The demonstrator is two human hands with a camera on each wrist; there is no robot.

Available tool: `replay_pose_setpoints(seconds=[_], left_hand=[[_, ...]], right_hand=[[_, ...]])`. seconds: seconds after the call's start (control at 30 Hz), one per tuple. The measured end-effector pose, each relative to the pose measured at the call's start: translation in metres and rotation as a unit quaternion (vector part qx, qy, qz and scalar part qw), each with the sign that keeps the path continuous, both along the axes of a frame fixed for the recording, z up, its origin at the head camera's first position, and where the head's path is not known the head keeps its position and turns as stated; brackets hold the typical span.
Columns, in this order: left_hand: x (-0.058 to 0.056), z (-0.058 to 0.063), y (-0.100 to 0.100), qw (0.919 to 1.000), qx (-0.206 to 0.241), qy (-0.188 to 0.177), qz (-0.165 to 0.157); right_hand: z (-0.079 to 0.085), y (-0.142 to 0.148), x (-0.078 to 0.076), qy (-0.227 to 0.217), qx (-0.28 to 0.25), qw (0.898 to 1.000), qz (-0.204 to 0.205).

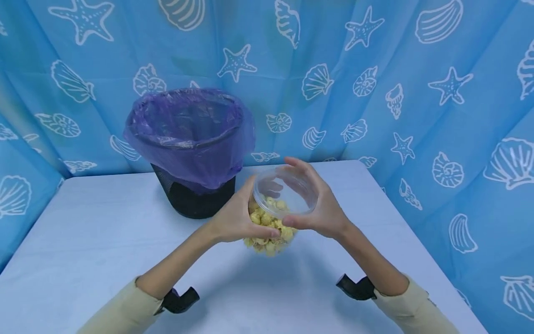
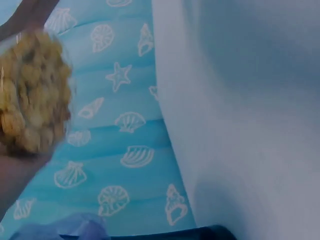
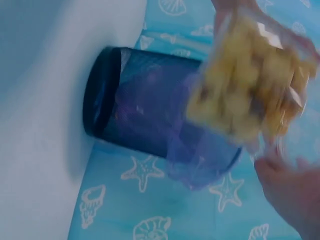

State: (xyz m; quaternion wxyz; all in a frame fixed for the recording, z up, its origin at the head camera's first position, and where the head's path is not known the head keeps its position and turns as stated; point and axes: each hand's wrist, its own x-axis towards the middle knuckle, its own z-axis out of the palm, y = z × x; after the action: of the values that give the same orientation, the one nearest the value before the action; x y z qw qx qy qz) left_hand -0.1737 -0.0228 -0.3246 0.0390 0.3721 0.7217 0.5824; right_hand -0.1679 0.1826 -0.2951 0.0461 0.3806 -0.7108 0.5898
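My left hand (image 1: 238, 214) holds a clear plastic jar of popcorn (image 1: 267, 227) by its side, the thumb laid across the front. Over the jar's top is a round transparent lid (image 1: 292, 197), its face tilted toward me. My right hand (image 1: 327, 211) grips this lid by the edge, thumb at the near side and fingers at the far side. In the left wrist view the popcorn jar (image 2: 35, 95) is at the left edge, blurred. The right wrist view shows the jar (image 3: 245, 80) from the side, packed with yellow popcorn.
Behind and left of the jar stands a black mesh bin (image 1: 196, 204) lined with a purple plastic bag (image 1: 208, 162). A white-covered table (image 1: 104, 241) lies under the hands. A blue curtain (image 1: 325, 106) printed with shells and starfish hangs around it.
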Motion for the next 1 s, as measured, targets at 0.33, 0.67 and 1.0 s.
replay_pose_setpoints(seconds=[0.33,0.67,1.0], left_hand=[[-0.008,-0.009,-0.007,0.9912,0.018,-0.103,-0.081],[-0.01,-0.02,-0.006,0.9927,0.037,-0.008,0.114],[-0.001,-0.025,0.003,0.9786,0.023,0.05,0.198]], right_hand=[[-0.002,0.014,-0.014,-0.058,0.074,0.994,0.06],[-0.018,-0.001,-0.006,-0.076,0.088,0.989,-0.088],[-0.023,-0.021,0.0,-0.082,0.066,0.982,-0.157]])
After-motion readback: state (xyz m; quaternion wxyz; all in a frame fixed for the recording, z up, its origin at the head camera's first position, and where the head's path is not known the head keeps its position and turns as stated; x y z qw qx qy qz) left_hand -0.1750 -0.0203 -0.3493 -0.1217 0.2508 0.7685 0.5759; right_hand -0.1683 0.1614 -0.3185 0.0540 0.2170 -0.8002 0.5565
